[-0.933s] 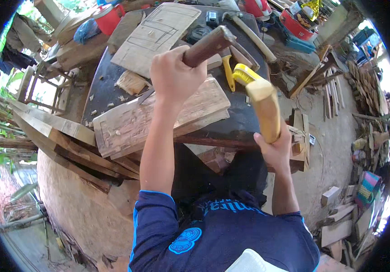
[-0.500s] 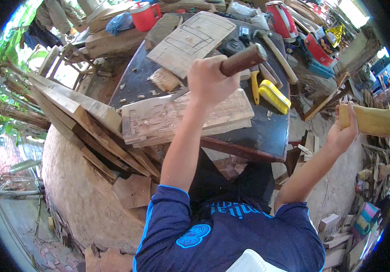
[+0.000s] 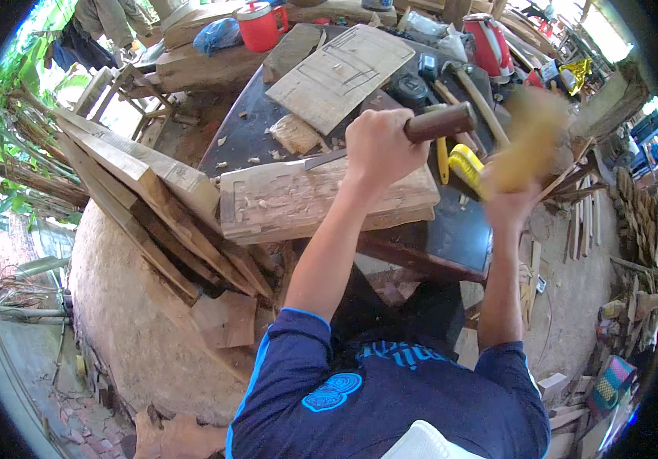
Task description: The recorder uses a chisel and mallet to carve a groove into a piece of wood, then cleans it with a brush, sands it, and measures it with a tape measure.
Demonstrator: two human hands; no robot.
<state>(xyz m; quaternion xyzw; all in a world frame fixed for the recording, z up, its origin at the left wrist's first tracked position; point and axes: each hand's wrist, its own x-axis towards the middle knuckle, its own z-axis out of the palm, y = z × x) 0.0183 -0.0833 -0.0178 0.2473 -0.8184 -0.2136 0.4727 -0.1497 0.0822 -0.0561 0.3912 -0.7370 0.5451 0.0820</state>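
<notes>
Gripping chisel (image 3: 442, 122) (left) and blurred mallet (image 3: 529, 145) (right), the closed hands (image 3: 382, 149) (image 3: 509, 206) are nearer together than before.

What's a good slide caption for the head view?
Left hand grips a brown-handled chisel at a rough-carved wooden block; right hand holds a motion-blurred wooden mallet.

L hand (image 3: 381, 149): chisel (image 3: 442, 123), brn handle, blade at far edge of carved wood block (image 3: 298, 205). R hand (image 3: 509, 206): wooden mallet (image 3: 531, 145), blurred, right of handle. On dk table (image 3: 455, 246): yel. brush (image 3: 466, 167), hammer (image 3: 482, 105), line-marked board (image 3: 340, 76).
</notes>
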